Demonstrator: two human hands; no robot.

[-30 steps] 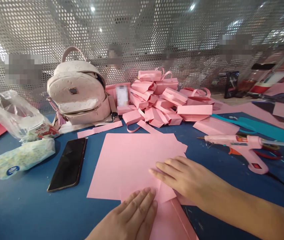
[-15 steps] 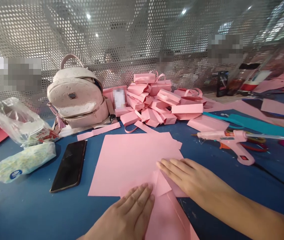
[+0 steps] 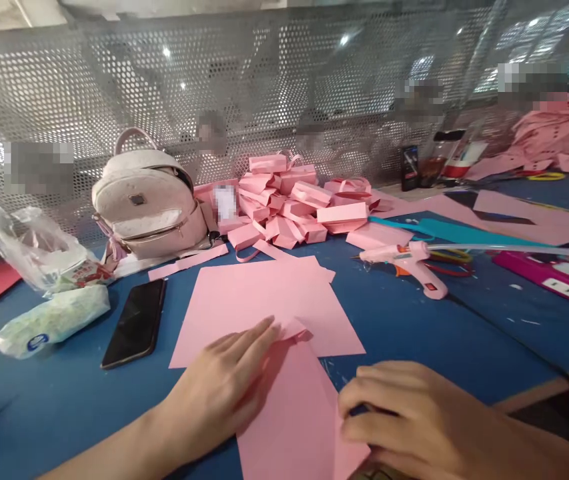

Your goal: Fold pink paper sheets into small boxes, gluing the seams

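A folded pink paper [image 3: 289,417] lies at the bottom centre, its upper end over a flat pink sheet [image 3: 244,293]. My left hand [image 3: 231,380] rests on the folded paper's upper left part, fingers stretched out and pointing up and right. At the paper's lower right edge is my right hand [image 3: 394,413], with fingers curled and the edge pinched between thumb and fingers. A small folded flap [image 3: 297,328] stands slightly raised just beyond the left fingertips.
A black phone [image 3: 137,323], a tissue pack [image 3: 54,320] and a beige backpack [image 3: 151,200] are at the left. Folded pink paper pieces [image 3: 294,200] are heaped behind. At the right lie a pink glue gun [image 3: 414,263] with its cord and a magenta power strip [image 3: 551,275].
My right hand has moved down from the sheet to the folded paper's right edge and curled. My left hand has shifted up and left onto the paper. The camera view has turned right.
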